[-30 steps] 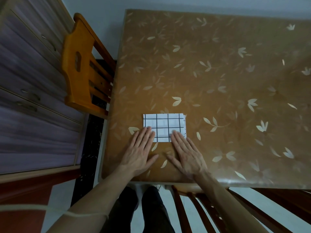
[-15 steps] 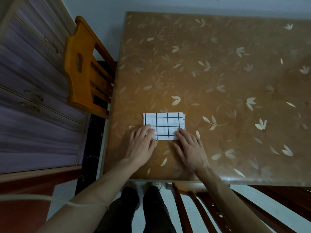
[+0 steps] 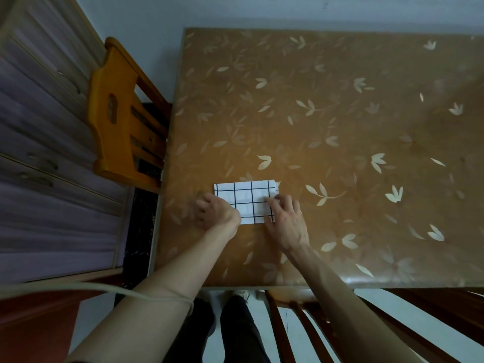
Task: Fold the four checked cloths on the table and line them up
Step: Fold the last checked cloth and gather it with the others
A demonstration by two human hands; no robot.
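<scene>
Folded checked cloth (image 3: 248, 200) on table (image 3: 340, 127); left hand (image 3: 216, 212) on left edge, right hand (image 3: 286, 218) on right edge.

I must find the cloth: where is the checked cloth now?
In the head view, the checked cloth lies folded near the table's near-left edge, between the left hand and right hand.
</scene>
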